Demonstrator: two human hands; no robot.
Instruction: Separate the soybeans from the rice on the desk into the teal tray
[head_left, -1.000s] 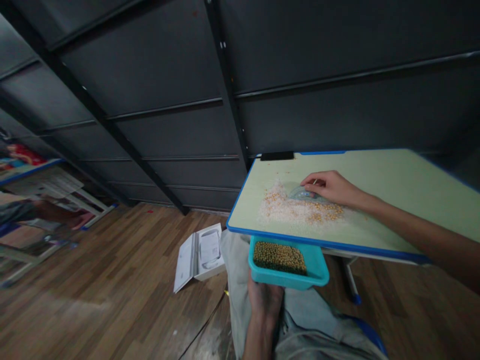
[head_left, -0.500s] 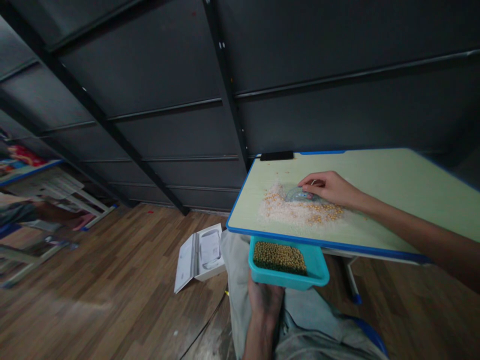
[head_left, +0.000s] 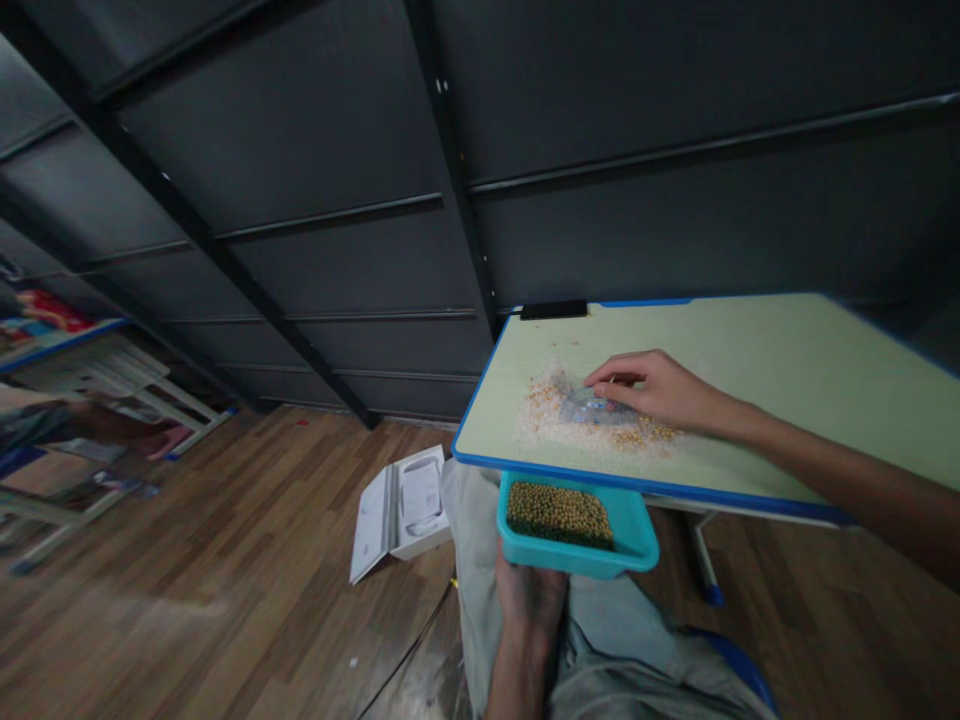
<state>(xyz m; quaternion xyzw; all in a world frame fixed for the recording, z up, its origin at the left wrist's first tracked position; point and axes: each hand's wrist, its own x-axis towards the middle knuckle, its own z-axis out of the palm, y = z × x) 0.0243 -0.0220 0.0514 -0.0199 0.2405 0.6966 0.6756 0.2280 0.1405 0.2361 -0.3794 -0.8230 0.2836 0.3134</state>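
My left hand (head_left: 531, 590) holds a turquoise plastic tray (head_left: 637, 535) from below, just under the desk's front edge; its fingers are mostly hidden. Small round yellow-green beans (head_left: 559, 512) fill the tray's left and middle part. Over the desk, my right hand (head_left: 645, 385) pinches a clear half-round plastic piece (head_left: 592, 410) that looks like a protractor. The piece touches a spread of white rice-like grains (head_left: 547, 418) mixed with yellow beans (head_left: 637, 433). Part of the piece is behind my fingers.
The pale green desk (head_left: 780, 370) has a blue rim. A black flat object (head_left: 553, 310) lies at its back left corner. On the floor are an open white box (head_left: 416, 500) and a cable (head_left: 412, 645). Another person's leg (head_left: 105, 428) shows at far left, beside another desk.
My right hand has moved slightly left and toward me, with the clear piece sliding over the grains and beans. The tray and my left hand have stayed in place.
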